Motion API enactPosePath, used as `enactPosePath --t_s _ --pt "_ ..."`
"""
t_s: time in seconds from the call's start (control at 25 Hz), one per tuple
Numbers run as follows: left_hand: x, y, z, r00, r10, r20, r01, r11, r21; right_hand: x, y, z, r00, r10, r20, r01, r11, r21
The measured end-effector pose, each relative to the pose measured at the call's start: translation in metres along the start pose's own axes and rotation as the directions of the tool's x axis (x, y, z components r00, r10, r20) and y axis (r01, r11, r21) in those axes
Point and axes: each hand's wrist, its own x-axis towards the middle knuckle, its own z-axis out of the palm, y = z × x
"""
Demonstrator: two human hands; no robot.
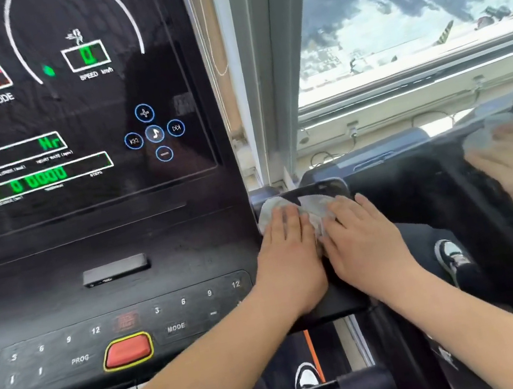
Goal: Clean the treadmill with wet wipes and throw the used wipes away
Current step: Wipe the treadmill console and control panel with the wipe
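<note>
We read red "EL", "PROGAMMODE", green "0" and "SPEED km/h" on the black glossy treadmill console screen (67, 100), upper left. The matte black button strip (187, 313), lower left, shows "3 6 9 12", "PROG", "MODE".

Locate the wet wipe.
Head view, right of centre: the wet wipe lies on the ledge beside the console, under the left hand and right hand.
</note>
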Motion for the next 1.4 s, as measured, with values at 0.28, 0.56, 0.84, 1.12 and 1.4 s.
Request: enactPosePath --t_s 0.28,0.56,0.84,1.12,1.4 --pt "-0.014 -0.002 -0.005 1.000 -0.012 0.013 0.012 1.000 0.020 -0.009 -0.018 0.006 0.987 0.010 0.161 -0.025 0.996 0.088" --pt "0.043 -0.018 -0.007 0.998 -0.045 0.033 0.048 0.996 -0.079 0.050 0.017 0.017 0.925 0.087 0.370 -0.107 0.994 0.033" --pt "0.065 -0.007 -0.036 0.995 0.019 0.098 -0.006 0.991 -0.132 -0.027 -0.003 -0.013 0.856 0.387 0.344 -0.502 0.784 0.366" --pt "-0.045 0.033 0.018 0.959 0.282 -0.005 -0.282 0.958 -0.058 -0.092 -0.013 -0.047 0.655 0.556 0.511 -0.750 0.562 0.349" --pt "-0.026 0.014 0.003 0.989 0.145 -0.007 -0.145 0.989 0.034 -0.063 -0.023 -0.009 0.753 0.474 0.456 -0.588 0.796 0.143"
